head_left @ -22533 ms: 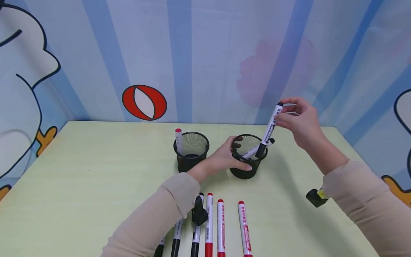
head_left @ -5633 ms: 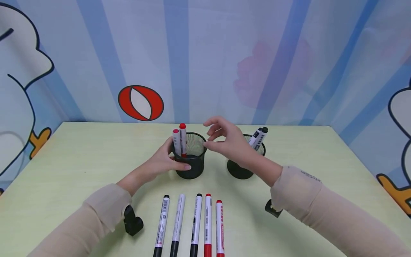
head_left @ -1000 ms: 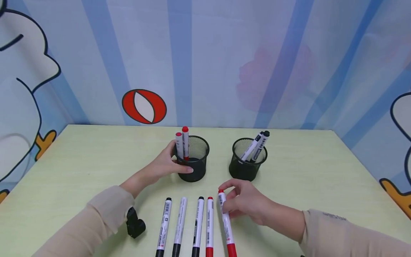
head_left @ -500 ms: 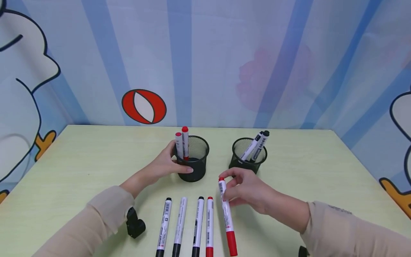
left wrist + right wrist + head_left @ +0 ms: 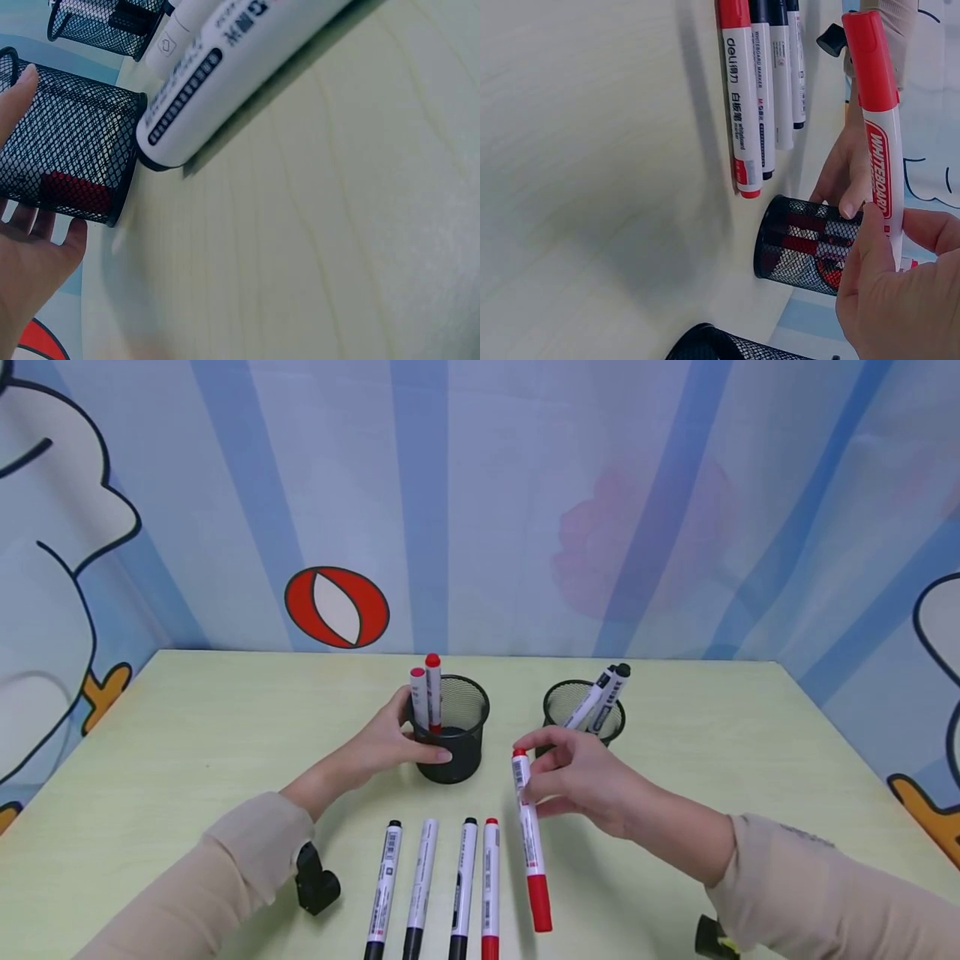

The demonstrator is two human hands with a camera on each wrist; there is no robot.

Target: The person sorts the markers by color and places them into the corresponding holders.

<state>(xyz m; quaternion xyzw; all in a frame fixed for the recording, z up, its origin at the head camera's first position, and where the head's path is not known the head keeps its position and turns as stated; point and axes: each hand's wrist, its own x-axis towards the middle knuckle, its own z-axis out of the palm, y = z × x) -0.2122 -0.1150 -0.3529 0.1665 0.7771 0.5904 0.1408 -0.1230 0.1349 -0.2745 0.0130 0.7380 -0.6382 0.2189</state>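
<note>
Right hand (image 5: 581, 781) pinches a red marker (image 5: 529, 839) lifted off the counter (image 5: 187, 735), right of the left cup (image 5: 450, 727); left hand (image 5: 382, 747) curls around that cup, steadying it.

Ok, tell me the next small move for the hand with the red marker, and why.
Probably carry the red-capped white marker over to the left black mesh cup. The right hand holds it lifted off the table, that cup already holds red markers, and the left hand steadies it.
</note>
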